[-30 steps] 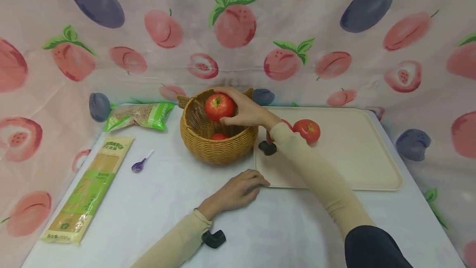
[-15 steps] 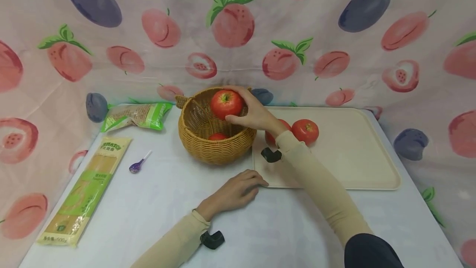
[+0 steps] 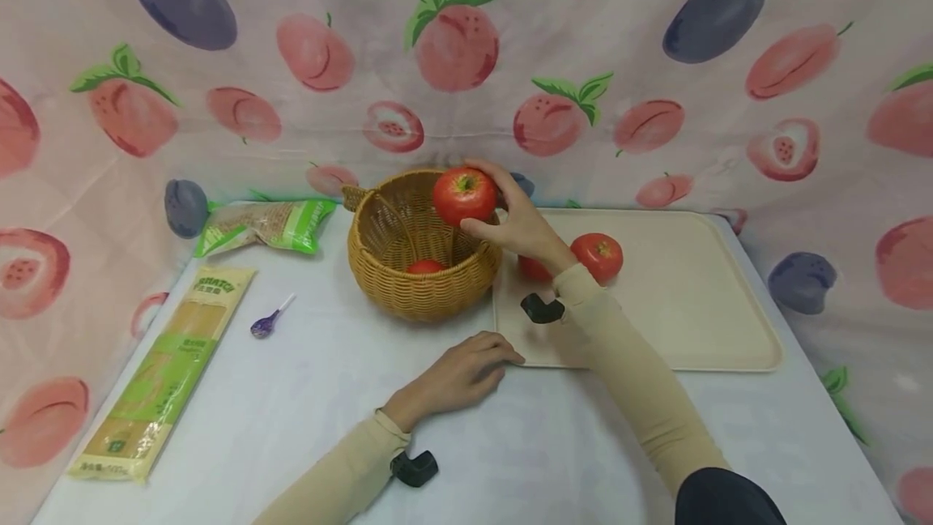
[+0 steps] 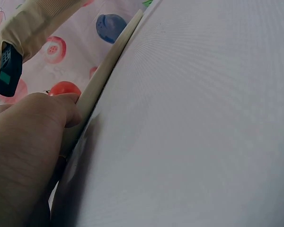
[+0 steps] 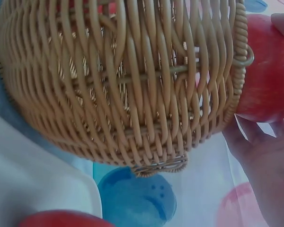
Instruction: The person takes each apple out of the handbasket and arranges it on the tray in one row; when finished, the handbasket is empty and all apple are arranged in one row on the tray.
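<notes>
My right hand [image 3: 528,229] grips a red apple [image 3: 464,197] between thumb and fingers, over the right rim of the wicker basket [image 3: 419,294]. From the right wrist, this apple [image 5: 270,75] shows just past the basket's rim. Another apple [image 3: 425,266] lies inside the basket, mostly hidden by its front wall. Two more sit on the beige tray [image 3: 700,290]: one apple [image 3: 598,256] in plain sight, one apple [image 3: 534,269] partly behind my right wrist. My left hand [image 3: 455,375] rests with relaxed fingers at the tray's front left corner; its fingertips meet the tray edge [image 4: 104,71].
Left of the basket lie a green-and-clear food bag [image 3: 266,227], a long noodle packet [image 3: 164,379] and a purple lollipop [image 3: 264,325]. A fruit-print cloth [image 3: 466,120] hangs right behind the basket and tray. White cloth [image 3: 554,444] covers the table.
My right hand has carried the apple rightward and slightly up, from over the basket's middle to its right rim. The left hand has stayed at the tray corner.
</notes>
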The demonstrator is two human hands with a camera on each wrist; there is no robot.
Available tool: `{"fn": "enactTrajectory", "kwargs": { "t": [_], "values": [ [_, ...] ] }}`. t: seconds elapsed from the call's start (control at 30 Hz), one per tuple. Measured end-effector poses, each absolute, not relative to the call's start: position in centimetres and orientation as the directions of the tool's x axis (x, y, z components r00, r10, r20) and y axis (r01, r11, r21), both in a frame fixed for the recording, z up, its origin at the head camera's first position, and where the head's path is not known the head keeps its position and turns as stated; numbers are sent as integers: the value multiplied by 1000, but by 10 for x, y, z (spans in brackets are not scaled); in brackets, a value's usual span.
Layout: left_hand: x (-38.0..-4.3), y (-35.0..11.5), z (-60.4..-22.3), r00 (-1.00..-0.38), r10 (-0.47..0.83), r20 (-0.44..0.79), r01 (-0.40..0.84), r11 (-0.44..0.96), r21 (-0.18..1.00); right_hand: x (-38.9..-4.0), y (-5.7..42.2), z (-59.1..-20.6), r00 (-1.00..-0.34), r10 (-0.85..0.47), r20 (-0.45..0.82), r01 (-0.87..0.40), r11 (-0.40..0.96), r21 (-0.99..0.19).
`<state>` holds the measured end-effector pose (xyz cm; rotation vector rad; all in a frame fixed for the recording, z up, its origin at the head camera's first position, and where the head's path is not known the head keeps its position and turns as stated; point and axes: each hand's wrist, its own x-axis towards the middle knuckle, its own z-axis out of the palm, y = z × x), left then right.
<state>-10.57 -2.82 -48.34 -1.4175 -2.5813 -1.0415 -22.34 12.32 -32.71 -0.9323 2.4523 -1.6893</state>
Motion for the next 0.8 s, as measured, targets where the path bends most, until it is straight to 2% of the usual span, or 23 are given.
{"fn": "enactTrajectory", "kwargs": {
  "t": [0.6, 0.8],
  "values": [
    [-104, -29, -480, -601, 738, 308, 738, 365, 567, -220, 154, -336, -873, -375, 313, -408, 208, -889],
    [-103, -29, -480, -611, 738, 285, 720, 369, 587, -215, 167, -338, -913, -310, 264, -340, 224, -913]
  ]
}}
